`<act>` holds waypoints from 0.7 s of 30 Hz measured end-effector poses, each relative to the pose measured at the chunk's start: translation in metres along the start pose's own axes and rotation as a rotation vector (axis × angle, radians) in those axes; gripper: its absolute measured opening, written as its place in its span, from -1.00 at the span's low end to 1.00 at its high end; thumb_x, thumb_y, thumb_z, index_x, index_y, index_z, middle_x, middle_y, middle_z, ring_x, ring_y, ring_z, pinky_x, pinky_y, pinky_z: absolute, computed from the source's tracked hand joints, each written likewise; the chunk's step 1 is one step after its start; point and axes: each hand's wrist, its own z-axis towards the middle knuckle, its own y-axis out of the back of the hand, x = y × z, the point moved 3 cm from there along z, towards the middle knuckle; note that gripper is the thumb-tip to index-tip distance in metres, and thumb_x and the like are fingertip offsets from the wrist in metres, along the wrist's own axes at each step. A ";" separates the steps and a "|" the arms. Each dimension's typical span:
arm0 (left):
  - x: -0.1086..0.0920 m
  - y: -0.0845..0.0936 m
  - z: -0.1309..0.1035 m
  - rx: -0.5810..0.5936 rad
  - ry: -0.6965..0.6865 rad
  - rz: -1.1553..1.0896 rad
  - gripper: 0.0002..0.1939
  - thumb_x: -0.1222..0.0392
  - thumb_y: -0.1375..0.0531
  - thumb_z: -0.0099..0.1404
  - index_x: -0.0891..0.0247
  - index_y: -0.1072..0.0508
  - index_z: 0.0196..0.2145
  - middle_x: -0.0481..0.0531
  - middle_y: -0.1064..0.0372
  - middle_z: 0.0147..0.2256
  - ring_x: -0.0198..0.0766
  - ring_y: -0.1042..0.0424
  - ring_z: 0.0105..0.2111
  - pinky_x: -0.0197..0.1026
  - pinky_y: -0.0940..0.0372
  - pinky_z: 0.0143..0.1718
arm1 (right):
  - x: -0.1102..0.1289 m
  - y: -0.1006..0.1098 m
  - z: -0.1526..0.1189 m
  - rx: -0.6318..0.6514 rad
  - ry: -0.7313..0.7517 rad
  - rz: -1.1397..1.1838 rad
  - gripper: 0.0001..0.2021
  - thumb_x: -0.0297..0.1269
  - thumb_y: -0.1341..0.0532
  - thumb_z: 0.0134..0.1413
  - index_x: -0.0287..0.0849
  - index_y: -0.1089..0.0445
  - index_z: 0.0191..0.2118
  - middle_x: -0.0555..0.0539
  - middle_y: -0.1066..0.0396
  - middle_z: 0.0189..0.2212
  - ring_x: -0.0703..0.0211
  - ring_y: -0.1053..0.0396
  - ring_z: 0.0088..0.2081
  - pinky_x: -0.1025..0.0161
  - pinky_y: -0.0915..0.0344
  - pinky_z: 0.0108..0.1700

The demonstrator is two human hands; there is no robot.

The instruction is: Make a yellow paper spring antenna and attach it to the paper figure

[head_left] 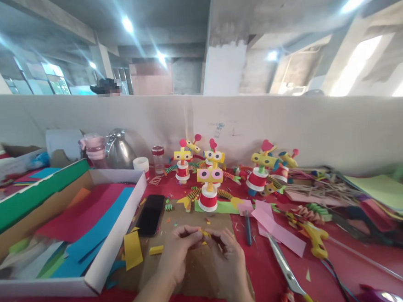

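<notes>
Left hand (179, 253) at roughly 7 o'clock of the cardboard mat (196, 271), fingers curled and pinched onto the near end of a small yellow paper strip (205, 234). Strip held between both sets of fingertips, just above the mat, long axis running 9 to 3 o'clock, most of it hidden by the fingers. From the left fingertips, strip lying toward 3 o'clock; from the right ones, toward 9 o'clock; both equally close, both touching it. Right hand (229, 255) knuckles up, fingers bent inward and closed on the other end, wrist coming in from 5 o'clock. Forearms converging from the bottom edge, hands almost meeting. Black phone (150, 214) at 10 o'clock of the hands, paper robot (209, 187) at 12 o'clock, scissors (287, 267) at 3 o'clock on the red table (350, 260), well apart from the strip.
</notes>
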 end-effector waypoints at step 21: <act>-0.006 -0.002 0.000 0.080 -0.044 0.010 -0.77 0.26 -0.39 -0.06 0.27 -0.55 -0.36 0.01 -0.50 -0.36 -0.29 -0.44 -0.32 -0.23 -0.29 -0.19 | -0.003 0.000 0.004 0.043 -0.227 0.347 -0.66 -0.25 -0.23 0.04 -0.15 -0.33 -0.03 -0.15 -0.45 -0.17 0.07 -0.42 -0.12 0.11 -0.34 -0.06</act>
